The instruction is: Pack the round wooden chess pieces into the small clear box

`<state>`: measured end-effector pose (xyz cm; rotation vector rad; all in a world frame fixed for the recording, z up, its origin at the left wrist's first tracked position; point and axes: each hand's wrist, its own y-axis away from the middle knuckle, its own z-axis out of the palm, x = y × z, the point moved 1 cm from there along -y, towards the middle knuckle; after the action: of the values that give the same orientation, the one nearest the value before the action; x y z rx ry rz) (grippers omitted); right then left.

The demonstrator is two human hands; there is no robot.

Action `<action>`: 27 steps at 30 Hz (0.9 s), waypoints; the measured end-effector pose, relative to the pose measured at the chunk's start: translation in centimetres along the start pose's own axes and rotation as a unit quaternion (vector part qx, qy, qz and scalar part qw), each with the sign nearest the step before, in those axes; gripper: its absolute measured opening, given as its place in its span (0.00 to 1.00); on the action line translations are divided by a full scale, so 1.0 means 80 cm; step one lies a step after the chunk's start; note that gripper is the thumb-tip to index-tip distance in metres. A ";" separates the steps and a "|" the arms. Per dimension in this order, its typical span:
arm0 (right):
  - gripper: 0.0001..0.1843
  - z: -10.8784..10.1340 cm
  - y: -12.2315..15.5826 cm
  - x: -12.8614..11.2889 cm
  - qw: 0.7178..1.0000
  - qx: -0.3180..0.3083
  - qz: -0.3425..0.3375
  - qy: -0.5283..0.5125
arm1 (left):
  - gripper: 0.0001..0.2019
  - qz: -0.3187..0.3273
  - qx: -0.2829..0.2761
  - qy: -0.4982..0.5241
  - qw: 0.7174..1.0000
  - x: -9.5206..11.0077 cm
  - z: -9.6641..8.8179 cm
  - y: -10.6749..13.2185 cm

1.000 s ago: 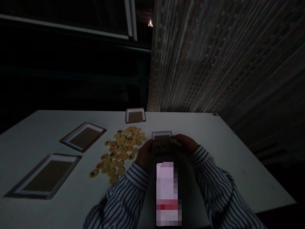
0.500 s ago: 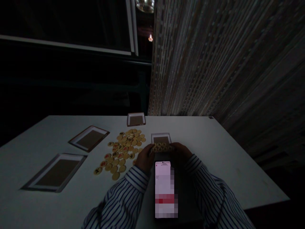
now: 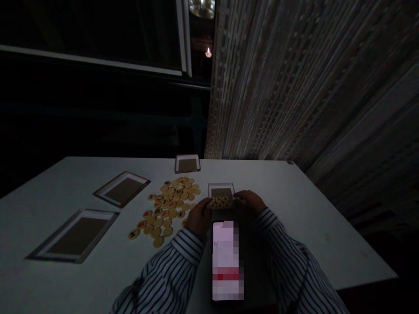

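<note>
Directly ahead of me is a small tray (image 3: 221, 185) with a pale rim and brown floor. Round wooden xiangqi pieces (image 3: 219, 199) stand in two short rows at its near end. My left hand (image 3: 198, 217), fingers curled, grips the tray's near left corner beside these rows. At the near right corner is my right hand (image 3: 251, 203), its thumb and fingers drawn together; darkness hides what is between them. Left of my left hand, many loose xiangqi pieces (image 3: 157, 223) are spread over the table, some showing red or black characters.
A lit phone (image 3: 225, 253) lies in front of me between my forearms. Three more trays stand on the white table (image 3: 294, 209): one at the back (image 3: 187, 157), one left (image 3: 126, 175), one near left (image 3: 36, 257). A bead curtain (image 3: 262, 87) hangs behind the table. The room is dark.
My right hand has risen slightly and moved to the right at the tray's corner, uncovering more of that edge. My left hand keeps its place. The loose pieces lie as before.
</note>
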<state>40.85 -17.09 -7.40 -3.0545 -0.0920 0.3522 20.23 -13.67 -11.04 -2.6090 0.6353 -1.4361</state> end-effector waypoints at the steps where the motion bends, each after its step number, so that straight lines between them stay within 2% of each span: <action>1: 0.17 -0.006 -0.006 -0.004 0.999 -0.017 -0.004 0.030 | 0.17 0.002 -0.001 0.002 1.000 0.000 0.000 0.000; 4: 0.17 -0.017 -0.025 -0.020 0.990 -0.088 -0.023 0.109 | 0.17 0.006 -0.006 0.015 1.000 -0.002 0.000 0.000; 10: 0.17 -0.016 -0.050 -0.040 0.980 -0.138 -0.041 0.138 | 0.16 0.011 -0.009 0.021 1.000 -0.001 0.000 -0.001; 27: 0.16 -0.017 -0.061 -0.045 0.966 -0.191 -0.048 0.166 | 0.16 0.002 -0.018 0.008 1.000 -0.005 0.001 -0.002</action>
<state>37.38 -12.51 -4.91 -3.4155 -0.3246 -0.2143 20.17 -13.41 -11.34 -2.6243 0.6749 -1.4598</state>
